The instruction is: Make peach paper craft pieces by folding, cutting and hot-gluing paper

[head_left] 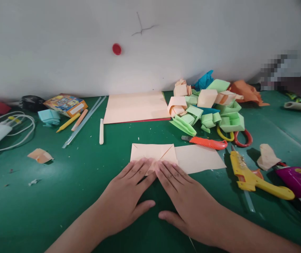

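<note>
A folded peach paper [153,150] with diagonal creases lies flat on the green table [87,189], in front of me. My left hand [129,193] rests with flat, outstretched fingers on its lower left part. Beside it my right hand [182,196] lies flat too, its fingertips on the lower right part of the paper. The fingertips of both hands nearly meet at the middle, and they hide the paper's near edge. Another flat peach sheet [199,159] extends to the right of the folded paper.
An orange cutter [208,142] lies above the right sheet, near scissors [242,138] and folded green pieces [231,121]. Right are a yellow glue gun [253,181] and purple power strip [299,182]. Peach sheets [137,107] lie by the wall; clear sticks [83,123] and a colourful box [66,104] are left.
</note>
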A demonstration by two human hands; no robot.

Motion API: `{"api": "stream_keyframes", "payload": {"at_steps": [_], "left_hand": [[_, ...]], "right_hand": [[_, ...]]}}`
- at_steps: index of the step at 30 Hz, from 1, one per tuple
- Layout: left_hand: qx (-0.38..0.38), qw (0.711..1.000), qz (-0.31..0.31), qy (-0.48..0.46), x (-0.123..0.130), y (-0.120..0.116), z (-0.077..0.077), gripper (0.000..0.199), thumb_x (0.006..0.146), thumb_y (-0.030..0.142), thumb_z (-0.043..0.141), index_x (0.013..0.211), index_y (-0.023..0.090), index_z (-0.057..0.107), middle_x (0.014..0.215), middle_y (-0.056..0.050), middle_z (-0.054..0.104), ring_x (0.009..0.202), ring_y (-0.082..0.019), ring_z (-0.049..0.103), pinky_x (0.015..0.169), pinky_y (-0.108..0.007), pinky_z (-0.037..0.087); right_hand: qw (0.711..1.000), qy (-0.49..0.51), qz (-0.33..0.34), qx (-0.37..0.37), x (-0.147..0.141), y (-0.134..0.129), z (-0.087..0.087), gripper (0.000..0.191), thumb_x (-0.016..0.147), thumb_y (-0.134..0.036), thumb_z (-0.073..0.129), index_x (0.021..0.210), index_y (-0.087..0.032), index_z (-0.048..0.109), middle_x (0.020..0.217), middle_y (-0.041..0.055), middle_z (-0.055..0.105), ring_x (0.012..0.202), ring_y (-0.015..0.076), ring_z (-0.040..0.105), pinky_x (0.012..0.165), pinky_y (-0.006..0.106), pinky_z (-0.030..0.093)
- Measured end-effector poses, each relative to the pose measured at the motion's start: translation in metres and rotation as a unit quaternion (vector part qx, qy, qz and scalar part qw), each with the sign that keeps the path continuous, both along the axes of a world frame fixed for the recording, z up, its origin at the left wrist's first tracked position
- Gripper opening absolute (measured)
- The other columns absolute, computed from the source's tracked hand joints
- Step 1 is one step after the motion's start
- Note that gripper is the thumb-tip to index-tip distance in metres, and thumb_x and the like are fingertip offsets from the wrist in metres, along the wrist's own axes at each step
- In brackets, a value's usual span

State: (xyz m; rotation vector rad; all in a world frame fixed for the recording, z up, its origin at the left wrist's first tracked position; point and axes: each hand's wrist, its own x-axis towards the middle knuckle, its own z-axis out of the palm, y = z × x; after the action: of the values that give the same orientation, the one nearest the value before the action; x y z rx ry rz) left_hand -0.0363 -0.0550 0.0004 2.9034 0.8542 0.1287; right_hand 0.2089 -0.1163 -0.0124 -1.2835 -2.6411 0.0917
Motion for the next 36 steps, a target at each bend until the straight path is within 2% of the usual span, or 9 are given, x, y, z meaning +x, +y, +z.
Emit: {"api": "stream_keyframes", "payload": {"at_steps": [7,13,15,17,21,24,28,32,36], "left_hand": [[0.031,0.998,0.05,-0.001,-0.024,-0.002,-0.003,0.077,0.102,0.053,0.052,0.165,0.021,0.022,0.165,-0.009,0.039,0.151,-0.026,0.041,0.126,-0.044,0.031],[0.027,0.999,0.032,-0.015,-0.022,0.034,0.01,0.038,0.109,0.037,0.039,0.133,0.032,0.067,0.141,0.001,0.067,0.127,-0.019,0.065,0.117,-0.041,0.04],[0.008,1.0,0.027,0.003,-0.012,0.054,0.016,0.034,0.106,0.034,0.043,0.113,0.031,0.076,0.127,-0.002,0.075,0.108,-0.021,0.071,0.104,-0.04,0.048],[-0.005,1.0,0.022,0.005,0.0,0.073,0.022,0.025,0.099,0.033,0.057,0.114,0.028,0.076,0.12,-0.005,0.075,0.106,-0.024,0.07,0.098,-0.04,0.05],[-0.021,0.999,0.029,0.031,0.021,0.097,0.032,0.075,0.086,0.039,0.073,0.154,0.031,0.045,0.139,-0.009,0.064,0.125,-0.031,0.059,0.098,-0.041,0.048],[-0.052,0.993,0.035,0.099,0.031,0.104,0.038,0.091,0.084,0.039,0.073,0.162,0.033,0.027,0.134,-0.011,0.065,0.114,-0.031,0.064,0.092,-0.04,0.048],[-0.065,0.983,0.095,0.145,0.036,0.109,0.039,0.108,0.073,0.047,0.08,0.164,0.032,0.023,0.143,-0.015,0.058,0.125,-0.04,0.056,0.097,-0.049,0.045],[-0.102,0.98,0.099,0.141,0.034,0.111,0.04,0.082,0.072,0.052,0.079,0.146,0.025,0.054,0.129,-0.012,0.068,0.117,-0.037,0.06,0.098,-0.047,0.041],[-0.111,0.98,0.104,0.127,0.031,0.102,0.046,0.059,0.082,0.038,0.073,0.138,0.023,0.059,0.105,-0.005,0.078,0.097,-0.029,0.069,0.088,-0.039,0.042]], "right_hand": [[1.0,-0.024,-0.017,0.007,0.018,-0.007,-0.002,0.079,0.1,-0.052,0.053,0.16,-0.005,0.032,0.167,0.0216,0.03,0.153,0.0371,0.035,0.119,0.056,0.043],[1.0,-0.002,-0.029,-0.003,0.016,0.007,0.019,0.057,0.105,-0.047,0.046,0.149,-0.011,0.052,0.153,0.0163,0.055,0.141,0.0332,0.051,0.118,0.057,0.04],[0.998,0.014,-0.043,-0.038,0.015,0.024,0.031,0.04,0.105,-0.04,0.048,0.131,-0.016,0.066,0.139,0.0125,0.068,0.126,0.0308,0.061,0.11,0.054,0.047],[0.996,0.017,-0.056,-0.06,0.012,0.044,0.04,0.028,0.103,-0.034,0.052,0.112,-0.019,0.073,0.119,0.011,0.075,0.116,0.0316,0.062,0.1,0.051,0.051],[0.995,-0.009,-0.093,-0.028,0.004,0.077,0.044,0.021,0.096,-0.024,0.055,0.109,-0.015,0.069,0.127,0.0168,0.065,0.117,0.0341,0.055,0.095,0.05,0.048],[0.989,-0.033,-0.138,-0.051,0.0,0.088,0.038,0.037,0.093,-0.026,0.057,0.127,-0.011,0.06,0.118,0.016,0.065,0.106,0.0328,0.057,0.089,0.049,0.048],[0.987,-0.027,-0.153,-0.046,-0.001,0.096,0.034,0.054,0.089,-0.029,0.064,0.139,-0.012,0.054,0.117,0.0148,0.062,0.105,0.0326,0.055,0.088,0.047,0.046],[0.99,-0.004,-0.122,-0.067,0.004,0.098,0.041,0.029,0.088,-0.023,0.065,0.117,-0.017,0.066,0.105,0.0098,0.062,0.098,0.0289,0.054,0.083,0.042,0.045],[0.991,0.044,-0.071,-0.101,0.005,0.088,0.048,0.02,0.092,-0.012,0.057,0.107,-0.019,0.069,0.102,0.007,0.066,0.092,0.0237,0.058,0.079,0.038,0.046]]}}
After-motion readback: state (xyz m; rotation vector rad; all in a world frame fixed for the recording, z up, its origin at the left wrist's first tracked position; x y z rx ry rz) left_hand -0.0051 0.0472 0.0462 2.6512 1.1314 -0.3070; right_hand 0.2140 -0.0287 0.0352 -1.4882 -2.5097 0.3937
